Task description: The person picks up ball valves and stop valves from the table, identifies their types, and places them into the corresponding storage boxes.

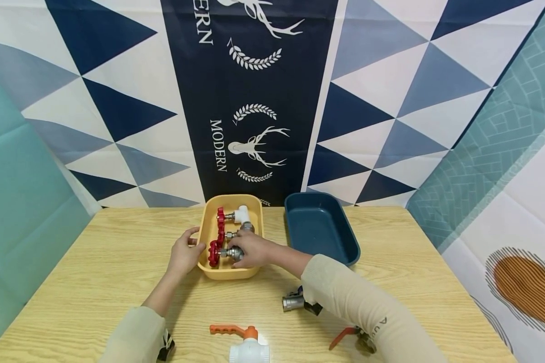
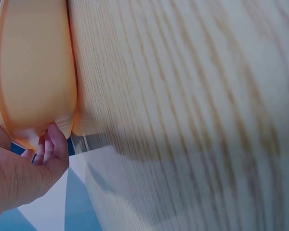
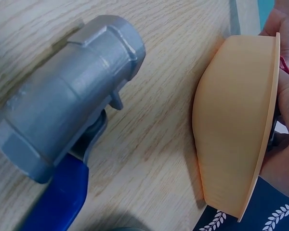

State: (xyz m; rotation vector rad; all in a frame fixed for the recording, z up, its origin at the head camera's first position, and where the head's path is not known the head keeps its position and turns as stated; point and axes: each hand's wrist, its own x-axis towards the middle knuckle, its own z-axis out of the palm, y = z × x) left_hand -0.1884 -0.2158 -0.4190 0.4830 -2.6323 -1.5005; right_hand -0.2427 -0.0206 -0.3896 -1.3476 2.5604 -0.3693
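A yellow tray stands at the back of the table, with several valves with red wheel handles lying in it. My left hand grips the tray's left side, fingers on the outer wall and thumb at the rim. Over the tray's right rim reaches my right hand, its fingers round the metal body of the nearest red-wheel valve. Part of that valve is hidden under the fingers. Behind it lie a second red-wheel valve and one with a white body.
To the right is a dark blue tray. Nearer me lie a metal ball valve with a blue lever, a white valve with an orange lever, and a red-lever valve partly behind my right sleeve. A patterned cloth hangs behind the table.
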